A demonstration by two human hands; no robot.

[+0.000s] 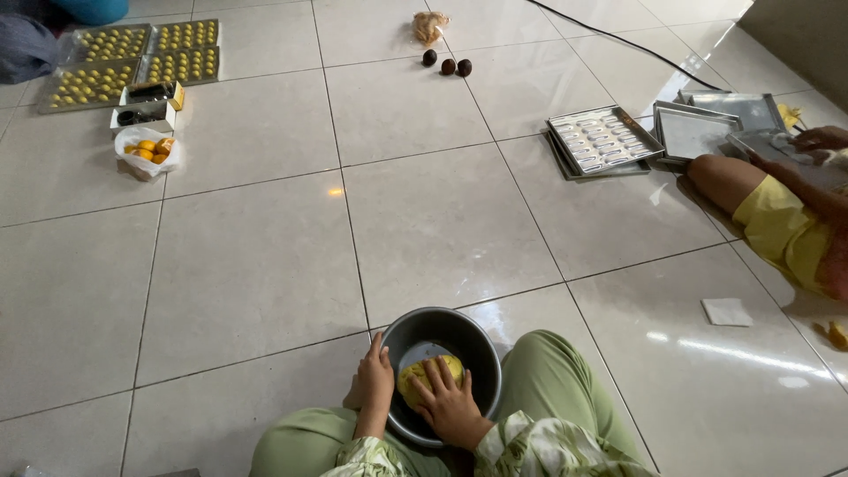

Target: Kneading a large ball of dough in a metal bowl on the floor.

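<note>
Seated at the near edge of the tiled floor (pixel 442 212), green-trousered knees frame a dark metal bowl (pixel 439 333). Left hand (pixel 374 383): fingers curled over the bowl's left rim, gripping it. Right hand (pixel 449 404): spread open, palm pressing a lump of yellow dough (pixel 431 369) lying in the bowl's bottom. Dough is in one unshaped mass. Far left corner: four trays of small yellow balls (pixel 132 62), already filled; beside them a small yellow-and-white box (pixel 152 103) and a clear bag of orange-yellow pieces (pixel 148 148). Far edge, centre: crumpled clear wrapper (pixel 430 26), three dark round items (pixel 446 64). Right side: empty metal mould trays (pixel 601 140), unfilled, stacked beside another person's leg (pixel 767 212) in yellow; a white square of paper (pixel 727 311) lies nearer.
</note>
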